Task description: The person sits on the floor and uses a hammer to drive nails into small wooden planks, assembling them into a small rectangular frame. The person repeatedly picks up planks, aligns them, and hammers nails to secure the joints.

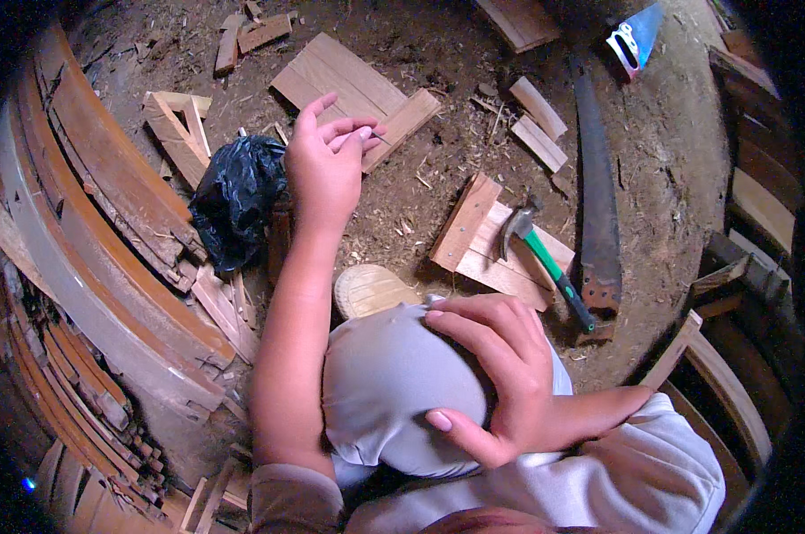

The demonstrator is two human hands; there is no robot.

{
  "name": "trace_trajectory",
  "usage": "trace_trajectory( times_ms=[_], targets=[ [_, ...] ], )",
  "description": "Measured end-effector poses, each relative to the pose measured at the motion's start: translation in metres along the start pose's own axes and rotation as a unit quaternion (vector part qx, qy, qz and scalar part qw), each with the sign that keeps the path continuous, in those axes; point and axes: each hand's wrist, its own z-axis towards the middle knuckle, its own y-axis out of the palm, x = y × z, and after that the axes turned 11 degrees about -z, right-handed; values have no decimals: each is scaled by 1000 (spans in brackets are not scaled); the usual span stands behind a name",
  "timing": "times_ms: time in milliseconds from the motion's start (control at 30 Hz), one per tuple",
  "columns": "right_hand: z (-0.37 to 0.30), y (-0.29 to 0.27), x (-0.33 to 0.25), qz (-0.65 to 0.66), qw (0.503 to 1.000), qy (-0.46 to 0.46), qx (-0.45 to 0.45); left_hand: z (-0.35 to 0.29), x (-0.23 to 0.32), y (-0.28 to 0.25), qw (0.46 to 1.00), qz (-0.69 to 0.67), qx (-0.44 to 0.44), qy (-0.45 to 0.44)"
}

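Observation:
My left hand (325, 165) is raised over the joined boards, thumb and forefinger pinched on a thin nail (378, 136) whose tip juts out to the right. Beneath it lies a flat wooden panel (336, 78) with a narrower cross-piece (407, 127) along its near right edge. My right hand (505, 365) rests on my grey-clad knee (394, 383), fingers spread and holding nothing. To the right of the knee, a claw hammer (545, 258) with a green and black handle lies across a second pair of joined boards (467, 222).
A black plastic bag (240, 200) sits left of my left forearm. Long curved-looking planks (109, 205) are stacked at the left. A long handsaw blade (596, 187) lies right of the hammer, and another saw (635, 40) farther off. Wood offcuts (539, 142) and shavings litter the dirt floor.

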Motion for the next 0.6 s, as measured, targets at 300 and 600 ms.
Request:
trace_trajectory(
  times_ms=[300, 600],
  targets=[
    [1, 0, 4, 4, 1000, -8, 3, -2, -9, 0, 989, -130, -34, -55],
    [0, 6, 9, 28, 999, -17, -19, -44, 86, -95, 992, 79, 96, -8]
  ],
)
